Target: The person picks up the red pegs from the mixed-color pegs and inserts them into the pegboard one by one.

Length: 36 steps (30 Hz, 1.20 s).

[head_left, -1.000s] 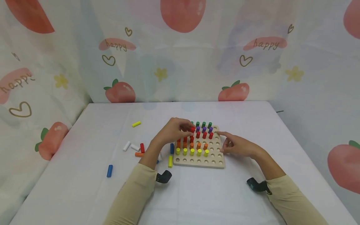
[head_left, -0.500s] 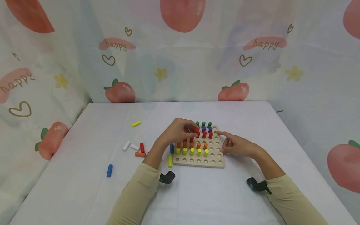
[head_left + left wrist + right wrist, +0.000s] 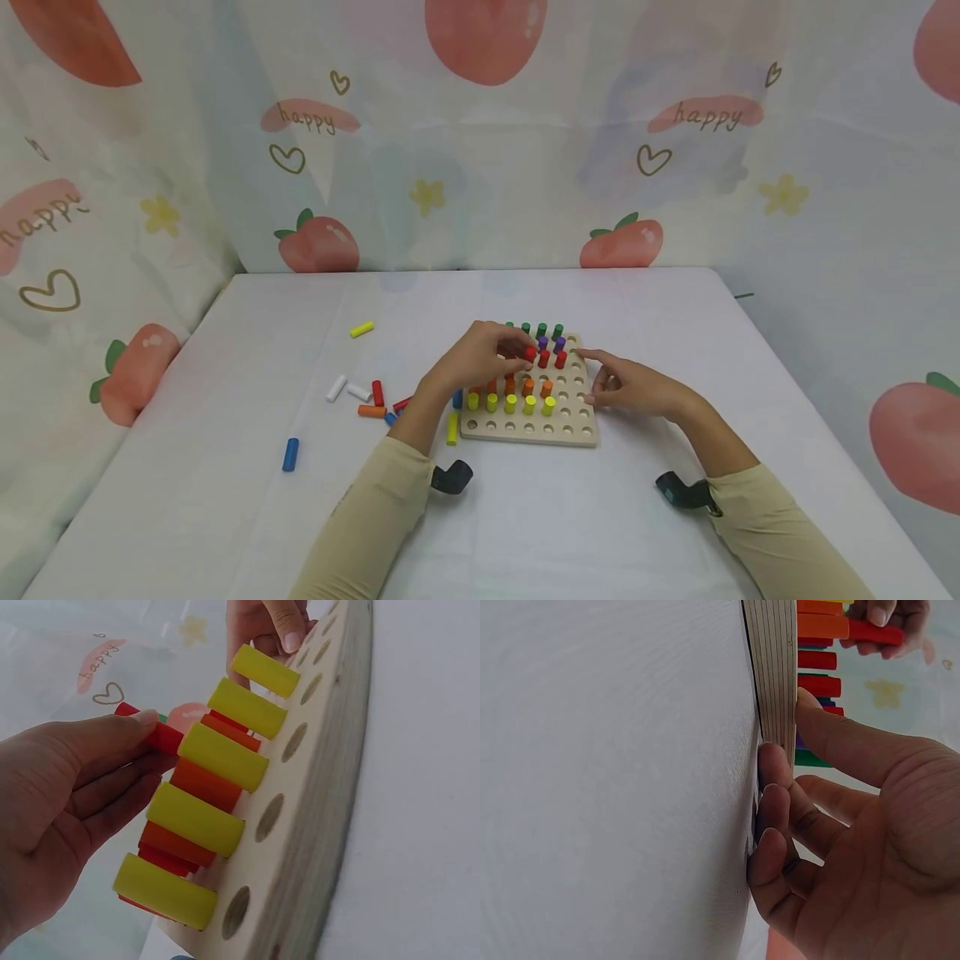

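My left hand [image 3: 483, 354] pinches a red peg [image 3: 165, 738] between thumb and fingers, over the wooden pegboard [image 3: 540, 436]. In the head view the peg's lower end overlaps the red row, left of two standing red pegs [image 3: 544, 359]. Yellow pegs [image 3: 196, 817] stand in a row near the board's front, with orange pegs [image 3: 547, 388] behind them. Purple pegs [image 3: 559, 343] and green pegs [image 3: 542, 329] fill the rows at the back. At the board's right edge my right hand [image 3: 637, 387] holds on, its thumb on the top face and its fingers against the side.
Left of the board lie loose pegs: white [image 3: 336, 388], red [image 3: 378, 392], orange [image 3: 371, 411], and a blue one [image 3: 290, 455] farther out. A yellow peg [image 3: 362, 329] lies toward the back, another yellow peg [image 3: 452, 429] beside the board. Patterned curtains surround the white table [image 3: 225, 517].
My left hand has moved a little to the right along the red row, carrying the red peg and lowering it slightly. My right hand stays at the board's edge.
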Available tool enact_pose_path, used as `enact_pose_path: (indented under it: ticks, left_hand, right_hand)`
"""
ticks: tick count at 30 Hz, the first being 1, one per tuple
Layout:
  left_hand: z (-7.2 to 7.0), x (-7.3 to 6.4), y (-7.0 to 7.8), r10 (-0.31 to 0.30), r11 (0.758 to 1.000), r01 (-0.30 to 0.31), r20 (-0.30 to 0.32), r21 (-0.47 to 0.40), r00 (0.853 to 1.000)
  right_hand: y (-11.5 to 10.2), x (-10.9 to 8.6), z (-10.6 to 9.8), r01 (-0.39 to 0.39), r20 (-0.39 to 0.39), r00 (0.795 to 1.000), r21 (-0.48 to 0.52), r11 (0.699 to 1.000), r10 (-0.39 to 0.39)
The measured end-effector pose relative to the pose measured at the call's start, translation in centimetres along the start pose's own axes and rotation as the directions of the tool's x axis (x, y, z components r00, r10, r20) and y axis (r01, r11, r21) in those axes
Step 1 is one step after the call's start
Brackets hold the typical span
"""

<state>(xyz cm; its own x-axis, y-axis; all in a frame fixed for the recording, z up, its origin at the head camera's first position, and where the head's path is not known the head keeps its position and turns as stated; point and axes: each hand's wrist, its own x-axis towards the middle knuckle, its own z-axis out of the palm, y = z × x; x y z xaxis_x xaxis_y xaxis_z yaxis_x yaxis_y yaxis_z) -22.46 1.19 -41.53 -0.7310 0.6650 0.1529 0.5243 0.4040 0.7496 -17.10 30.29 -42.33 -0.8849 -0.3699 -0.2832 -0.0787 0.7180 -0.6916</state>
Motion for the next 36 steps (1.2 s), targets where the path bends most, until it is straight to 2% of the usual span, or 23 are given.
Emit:
enact_pose_path:
  ticks: [18, 36]
  left_hand:
    - [0.8, -0.1, -1.2, -0.056, 0.998, 0.058, 0.037, -0.031, 0.998]
    - [1.4, -0.2, -1.5, -0.051, 0.998, 0.052, 0.033, -0.028, 0.998]
  right_hand:
    - [0.0, 0.1, 0.1, -0.005, 0.004, 1.0, -0.004, 1.0, 0.005]
    - [0.0, 0.2, 0.1, 0.004, 0.002, 1.0, 0.002, 1.0, -0.004]
